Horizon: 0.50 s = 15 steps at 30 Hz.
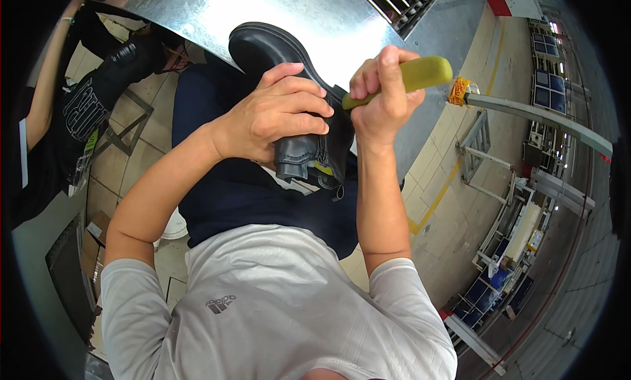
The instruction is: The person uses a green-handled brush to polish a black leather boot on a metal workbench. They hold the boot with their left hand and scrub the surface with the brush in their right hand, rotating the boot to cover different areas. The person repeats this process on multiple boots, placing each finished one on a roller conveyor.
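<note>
The left hand (pixel 279 114) wraps its fingers tight around the ankle of a black leather boot (pixel 289 84), which rests upside-down over the lap in dark blue trousers (pixel 236 196), its sole facing up before the near edge of a galvanised metal sheet (pixel 263 12). The right hand (pixel 384 94) is fisted around the yellow-green handle of a tool (pixel 407 77) whose tip meets the boot's heel end, just beside the left hand's fingertips

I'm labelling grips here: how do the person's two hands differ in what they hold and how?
The left hand wraps over the black boot, fingers spread across its upper; the right hand is a closed fist around a yellow-green tool handle. The left lies flat on the boot, the right stands upright. Both are bare, side by side.
</note>
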### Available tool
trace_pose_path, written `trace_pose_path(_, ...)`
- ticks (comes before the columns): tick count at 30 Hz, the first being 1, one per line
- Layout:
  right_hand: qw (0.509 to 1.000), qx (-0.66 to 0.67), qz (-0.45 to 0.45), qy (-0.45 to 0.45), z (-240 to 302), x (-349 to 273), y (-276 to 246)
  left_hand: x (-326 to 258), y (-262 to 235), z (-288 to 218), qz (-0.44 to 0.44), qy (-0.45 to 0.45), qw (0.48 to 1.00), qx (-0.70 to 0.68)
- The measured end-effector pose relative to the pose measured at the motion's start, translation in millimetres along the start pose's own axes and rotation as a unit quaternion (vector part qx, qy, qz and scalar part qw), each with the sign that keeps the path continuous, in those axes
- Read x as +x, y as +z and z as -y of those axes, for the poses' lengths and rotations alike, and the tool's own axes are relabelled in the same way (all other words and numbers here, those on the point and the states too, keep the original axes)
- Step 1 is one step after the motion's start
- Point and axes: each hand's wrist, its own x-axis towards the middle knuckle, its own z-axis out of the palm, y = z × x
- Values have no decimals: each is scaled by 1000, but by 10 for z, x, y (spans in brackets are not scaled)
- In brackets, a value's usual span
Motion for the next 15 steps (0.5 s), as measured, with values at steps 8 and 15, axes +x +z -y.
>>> trace_pose_path(8, 983, 144, -85, 76, -158, 144, -181, 41, -17, -1, 1, -7, 1000, 6)
trace_pose_path(15, 955, 142, -247, 75, -17, -33, -990, 77, -16, 6, -2, -7, 1000, 10)
